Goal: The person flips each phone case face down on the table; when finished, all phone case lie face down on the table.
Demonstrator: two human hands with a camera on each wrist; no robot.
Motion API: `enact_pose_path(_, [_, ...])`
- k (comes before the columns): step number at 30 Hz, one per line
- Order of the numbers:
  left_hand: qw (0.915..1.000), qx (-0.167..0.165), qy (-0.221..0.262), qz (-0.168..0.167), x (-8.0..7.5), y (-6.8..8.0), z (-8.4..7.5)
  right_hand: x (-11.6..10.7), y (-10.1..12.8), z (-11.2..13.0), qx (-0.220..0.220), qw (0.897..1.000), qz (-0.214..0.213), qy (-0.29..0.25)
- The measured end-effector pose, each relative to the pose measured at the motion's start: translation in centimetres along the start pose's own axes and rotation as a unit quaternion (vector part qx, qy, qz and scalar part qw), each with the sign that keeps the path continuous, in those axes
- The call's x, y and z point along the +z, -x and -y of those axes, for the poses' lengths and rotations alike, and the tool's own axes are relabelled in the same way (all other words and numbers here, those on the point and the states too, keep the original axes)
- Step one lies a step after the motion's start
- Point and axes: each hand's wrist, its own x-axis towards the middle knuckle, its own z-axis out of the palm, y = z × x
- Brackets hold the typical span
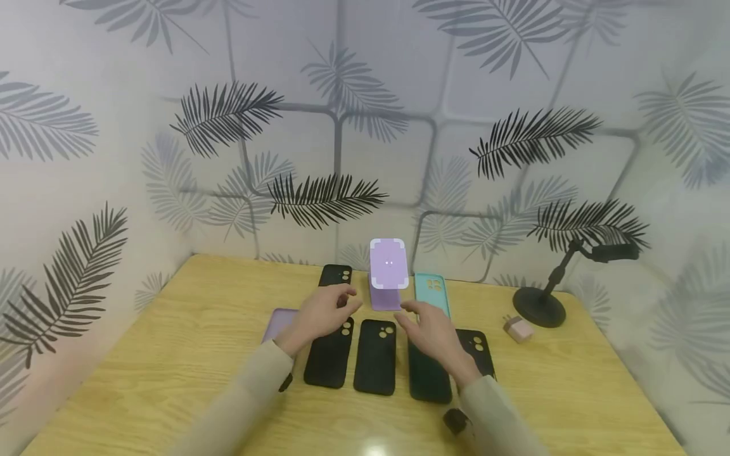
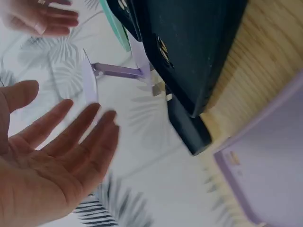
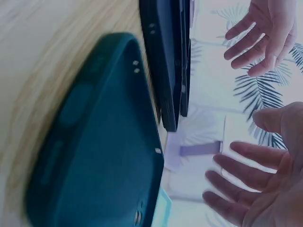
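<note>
left hand [image 1: 325,310] grip spread, empty | right hand [image 1: 433,329] same | matte black cases [image 1: 375,356]

Your left hand [image 1: 322,313] and right hand [image 1: 433,332] hover side by side, palms facing, fingers loosely spread, holding nothing.

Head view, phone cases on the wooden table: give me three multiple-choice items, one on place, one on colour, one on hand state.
1. Where is the black round-based phone holder?
A. far right of the table
B. front left corner
C. between the hands

2. What colour is the phone case right of the upright lilac stand?
A. red
B. teal
C. white

3. How are the hands?
A. gripping cases
B. open, holding nothing
C. clenched fists

Answers:
1 A, it stands near the right edge.
2 B, the teal phone case lies there.
3 B, left hand and right hand hover with spread fingers.
</note>
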Motion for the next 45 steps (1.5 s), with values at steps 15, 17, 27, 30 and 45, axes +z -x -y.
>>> enact_pose_path(15, [0.9505,-0.146,0.269,0.055,-1.9,-3.0,6.9,4.6,-5.5,1.9,0.032,0.92,0.185,-0.344])
enact_pose_path(17, [0.9437,-0.154,0.285,0.066,-1.9,-3.2,7.7,5.1,-6.0,2.2,0.02,0.92,0.195,-0.338])
enact_pose_path(27, [0.9318,-0.194,0.286,0.11,-2.6,-4.2,9.6,6.7,-8.0,3.4,0.014,0.948,0.187,-0.257])
enact_pose_path(30, [0.9287,-0.216,0.28,0.113,-2.4,-4.3,9.8,6.9,-8.3,3.4,0.027,0.948,0.188,-0.257])
enact_pose_path(45, [0.9072,-0.277,0.299,0.103,-2.2,-4.9,9.7,7.3,-8.9,3.0,0.044,0.938,0.204,-0.275])
